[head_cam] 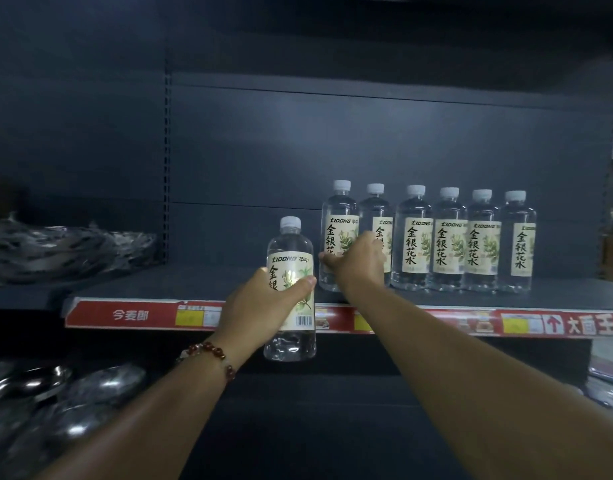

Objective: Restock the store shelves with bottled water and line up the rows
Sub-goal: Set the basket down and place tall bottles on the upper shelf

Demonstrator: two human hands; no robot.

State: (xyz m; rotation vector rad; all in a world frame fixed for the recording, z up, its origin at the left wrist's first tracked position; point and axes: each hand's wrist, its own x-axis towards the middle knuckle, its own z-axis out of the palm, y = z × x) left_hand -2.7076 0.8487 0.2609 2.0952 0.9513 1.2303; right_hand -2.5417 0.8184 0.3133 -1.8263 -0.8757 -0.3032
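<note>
My left hand (263, 306) holds a clear water bottle (291, 258) with a white cap and cream label upright in front of the shelf edge, below shelf level. My right hand (358, 261) reaches onto the dark shelf (194, 285) and grips the leftmost bottle (338, 220) of a row of several identical bottles (448, 237). That bottle stands slightly forward of and taller than its neighbours. The row runs to the right along the shelf.
A red price strip (131, 315) with yellow tags lines the shelf front. Crumpled plastic wrapping (55, 247) lies on the neighbouring shelf at left. Shiny metal bowls (48, 393) sit at lower left. The shelf left of the row holds nothing.
</note>
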